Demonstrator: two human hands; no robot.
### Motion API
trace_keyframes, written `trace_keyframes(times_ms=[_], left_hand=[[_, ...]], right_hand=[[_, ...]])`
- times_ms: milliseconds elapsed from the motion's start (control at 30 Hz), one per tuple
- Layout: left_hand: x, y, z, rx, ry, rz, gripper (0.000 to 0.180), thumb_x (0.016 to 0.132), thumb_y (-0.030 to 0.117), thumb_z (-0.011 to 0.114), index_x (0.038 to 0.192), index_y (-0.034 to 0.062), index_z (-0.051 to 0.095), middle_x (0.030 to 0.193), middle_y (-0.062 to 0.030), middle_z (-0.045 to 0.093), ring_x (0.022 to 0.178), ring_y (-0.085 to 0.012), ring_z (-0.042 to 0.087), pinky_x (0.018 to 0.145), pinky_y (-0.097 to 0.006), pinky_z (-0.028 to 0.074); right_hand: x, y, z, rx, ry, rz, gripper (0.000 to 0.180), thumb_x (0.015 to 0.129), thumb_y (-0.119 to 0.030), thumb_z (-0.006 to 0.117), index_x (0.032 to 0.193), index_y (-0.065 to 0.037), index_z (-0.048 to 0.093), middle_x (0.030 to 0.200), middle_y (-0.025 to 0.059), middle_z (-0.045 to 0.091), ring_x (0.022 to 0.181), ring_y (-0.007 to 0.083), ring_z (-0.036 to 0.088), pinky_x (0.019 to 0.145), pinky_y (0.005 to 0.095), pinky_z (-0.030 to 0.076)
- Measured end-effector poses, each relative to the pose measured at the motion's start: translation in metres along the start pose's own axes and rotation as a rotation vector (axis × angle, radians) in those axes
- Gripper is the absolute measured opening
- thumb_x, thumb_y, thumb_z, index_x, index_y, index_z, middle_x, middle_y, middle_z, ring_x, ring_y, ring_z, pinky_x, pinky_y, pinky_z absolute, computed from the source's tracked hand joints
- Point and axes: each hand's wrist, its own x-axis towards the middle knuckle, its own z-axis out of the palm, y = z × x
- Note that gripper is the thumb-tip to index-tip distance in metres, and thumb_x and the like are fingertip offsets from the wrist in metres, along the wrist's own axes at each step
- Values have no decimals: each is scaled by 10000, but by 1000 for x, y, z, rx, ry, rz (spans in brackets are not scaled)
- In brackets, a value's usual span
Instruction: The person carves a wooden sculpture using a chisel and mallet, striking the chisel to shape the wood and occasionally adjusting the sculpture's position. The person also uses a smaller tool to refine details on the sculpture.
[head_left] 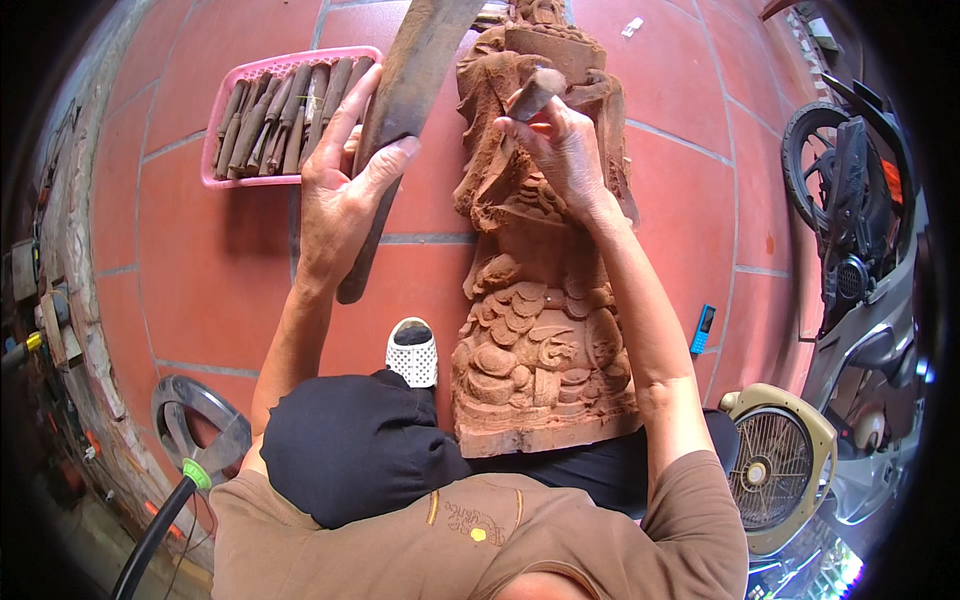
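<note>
Head view: mid-carving, left hand (340, 190) grips wooden mallet (410, 110), right hand (565, 150) pinches chisel (535, 92) against reddish carved statue (540, 300) propped on lap over tiled floor (220, 260); next strike likely needs steady chisel angle.

Top of wooden mallet (405, 110) cut off by upper edge. Head of carved statue (535, 290) cropped there too. Chisel (535, 93) blade tip hidden behind right hand (565, 150) fingers. Statue base partly covered by lap. Scooter (860, 250) cut by dark fisheye rim. Clutter along left wall too blurred to identify.
</note>
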Motion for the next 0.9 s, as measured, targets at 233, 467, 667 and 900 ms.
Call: trace_keyframes(times_ms=[233, 467, 667, 900], left_hand=[[-5, 6, 0, 57, -28, 172, 614, 870, 53, 689, 1442, 91, 469, 1279, -126, 634, 1079, -201, 646, 911, -333, 526], [-2, 16, -4, 395, -184, 438, 637, 808, 73, 744, 1402, 95, 514, 1274, -182, 625, 1121, -298, 645, 940, -368, 515], [-2, 14, -8, 530, -204, 429, 642, 801, 66, 747, 1399, 83, 516, 1306, -168, 609, 1164, -300, 607, 981, -368, 478], [-4, 15, -8, 450, -272, 353, 661, 786, 18, 746, 1403, 69, 514, 1367, -161, 577, 1286, -279, 541, 1073, -376, 421]], right_hand=[[2, -7, -1, -107, -66, -40, 297, 884, -262, 740, 1034, -45, 604, 864, 104, 714, 791, 190, 716, 695, 324, 579], [1, -3, 3, -112, -28, -119, 284, 854, -243, 757, 1047, -77, 634, 872, 91, 709, 750, 217, 703, 669, 321, 552], [-2, 1, 3, -109, -18, -105, 287, 862, -266, 751, 1045, -77, 635, 857, 89, 707, 738, 206, 697, 669, 320, 554], [-6, 9, 6, -118, 44, -162, 283, 858, -244, 759, 1035, -64, 633, 869, 110, 714, 764, 217, 717, 647, 321, 571]])
